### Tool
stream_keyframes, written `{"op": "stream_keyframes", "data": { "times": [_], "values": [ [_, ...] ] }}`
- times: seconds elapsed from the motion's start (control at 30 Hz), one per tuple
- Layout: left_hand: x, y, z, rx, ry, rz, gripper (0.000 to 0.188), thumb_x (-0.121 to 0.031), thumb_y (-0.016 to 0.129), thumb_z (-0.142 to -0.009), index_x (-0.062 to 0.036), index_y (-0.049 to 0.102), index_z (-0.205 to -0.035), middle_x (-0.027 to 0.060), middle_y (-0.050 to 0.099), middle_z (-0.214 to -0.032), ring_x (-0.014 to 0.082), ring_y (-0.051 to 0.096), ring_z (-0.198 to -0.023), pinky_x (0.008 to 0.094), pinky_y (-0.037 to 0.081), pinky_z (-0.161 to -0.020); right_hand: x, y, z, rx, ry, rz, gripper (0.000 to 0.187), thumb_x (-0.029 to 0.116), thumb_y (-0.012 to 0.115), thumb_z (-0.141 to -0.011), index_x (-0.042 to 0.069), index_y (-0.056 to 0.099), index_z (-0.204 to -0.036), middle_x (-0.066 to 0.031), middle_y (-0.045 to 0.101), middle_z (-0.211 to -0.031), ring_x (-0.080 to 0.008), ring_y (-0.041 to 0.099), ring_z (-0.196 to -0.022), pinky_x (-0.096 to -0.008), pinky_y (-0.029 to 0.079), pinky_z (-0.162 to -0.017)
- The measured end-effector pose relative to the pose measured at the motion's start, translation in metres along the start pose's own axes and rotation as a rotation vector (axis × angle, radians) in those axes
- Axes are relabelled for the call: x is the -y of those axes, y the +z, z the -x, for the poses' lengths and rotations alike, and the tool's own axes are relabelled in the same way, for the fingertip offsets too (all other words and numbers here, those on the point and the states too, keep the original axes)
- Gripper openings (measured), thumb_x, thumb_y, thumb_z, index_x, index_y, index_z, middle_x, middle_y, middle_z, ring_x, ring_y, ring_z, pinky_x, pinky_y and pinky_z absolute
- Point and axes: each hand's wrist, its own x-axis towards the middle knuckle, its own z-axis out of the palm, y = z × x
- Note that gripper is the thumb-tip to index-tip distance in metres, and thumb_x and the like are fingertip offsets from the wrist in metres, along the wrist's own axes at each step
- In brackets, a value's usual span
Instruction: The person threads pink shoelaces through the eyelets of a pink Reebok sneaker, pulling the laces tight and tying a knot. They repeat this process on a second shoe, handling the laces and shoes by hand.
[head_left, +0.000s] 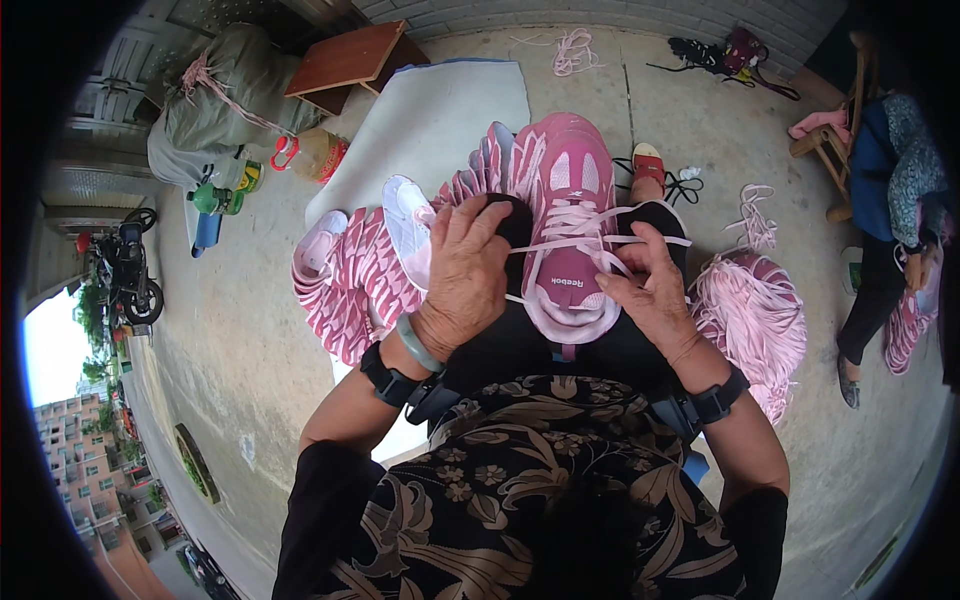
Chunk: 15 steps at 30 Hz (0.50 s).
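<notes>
Centre of frame, on your lap: pink shoe upper, light and floppy, steadied at its side by your left hand while your right hand pinches the limp, slippery pink lace.

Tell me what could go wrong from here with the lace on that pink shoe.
The pale pink lace runs loose across the pink shoe; the right hand pinches only one strand, so it may slip or cross wrongly. The left hand steadies the shoe on the lap; if it eases, the shoe could tip toward the stacked uppers.
</notes>
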Motion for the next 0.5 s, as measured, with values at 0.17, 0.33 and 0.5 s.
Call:
{"op": "stream_keyframes", "data": {
  "times": [0.17, 0.33, 0.5],
  "values": [
    [0.160, -0.016, 0.178, -0.024, -0.639, -0.398, 0.018, -0.006, 0.051, -0.072, -0.0004, 0.053, -0.089, 0.0135, 0.050, -0.118, 0.0328, 0.047, -0.107, 0.0458, 0.034, -0.090, 0.008, -0.003, -0.010, -0.110, 0.302, -0.233, 0.074, 0.017, 0.073, -0.072, -0.003, 0.030, -0.129, -0.0102, 0.058, -0.085, -0.0139, 0.057, -0.072, -0.0264, 0.047, -0.064],
    [0.189, -0.045, 0.241, 0.402, -1.203, -0.654, 0.022, -0.014, 0.052, -0.079, -0.0040, 0.058, -0.098, 0.0081, 0.048, -0.123, 0.0289, 0.047, -0.107, 0.0456, 0.035, -0.090, 0.013, -0.005, -0.027, 0.019, 0.405, -0.149, 0.056, 0.017, 0.066, -0.077, 0.002, 0.040, -0.124, -0.0042, 0.058, -0.090, -0.0119, 0.056, -0.077, -0.0246, 0.046, -0.067],
    [0.133, 0.002, 0.154, 0.055, -0.535, -0.363, 0.023, -0.017, 0.062, -0.074, -0.0054, 0.058, -0.093, 0.0124, 0.055, -0.114, 0.0324, 0.049, -0.103, 0.0474, 0.035, -0.088, 0.000, 0.006, -0.034, -0.006, 0.158, -0.202, 0.025, 0.004, 0.063, -0.074, 0.002, 0.056, -0.099, -0.0031, 0.056, -0.077, -0.0083, 0.053, -0.066, -0.0217, 0.045, -0.059]
  ]
}}
